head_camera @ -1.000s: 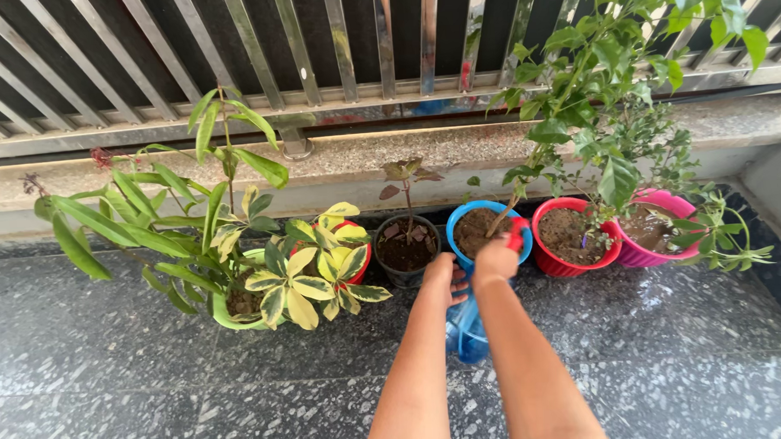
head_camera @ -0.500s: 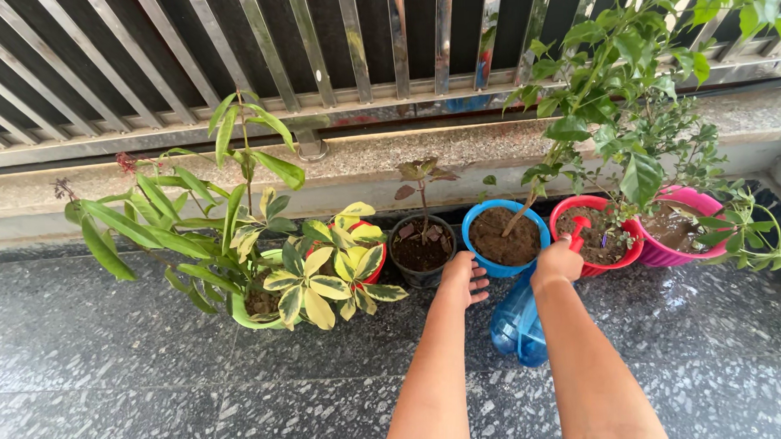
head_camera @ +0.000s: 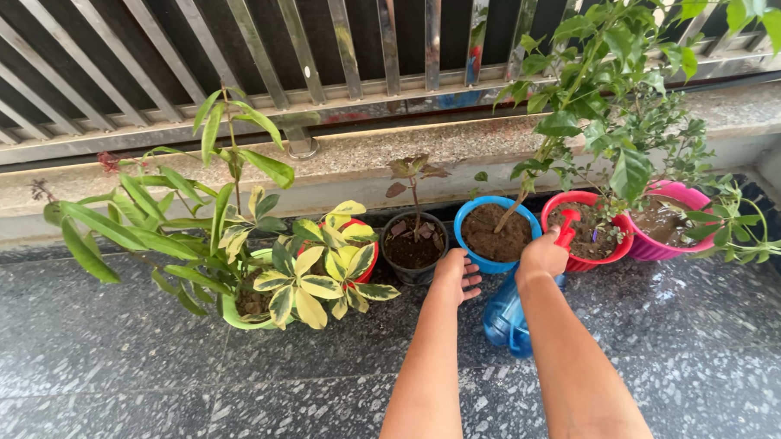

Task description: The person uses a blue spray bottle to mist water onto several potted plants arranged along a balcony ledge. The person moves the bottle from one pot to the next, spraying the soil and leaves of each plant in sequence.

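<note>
Two hands | right hand grips blue spray bottle | left hand open, seemingly touching blue pot

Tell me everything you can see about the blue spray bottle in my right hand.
The spray bottle has a see-through blue body, plastic by the look of it, and a red spray head whose nozzle sticks up past the right hand. That hand wraps the neck and hides the trigger. The bottle is tilted, its body hanging low over the speckled floor, with the nozzle aimed toward the red pot. How full it is cannot be told.
</note>
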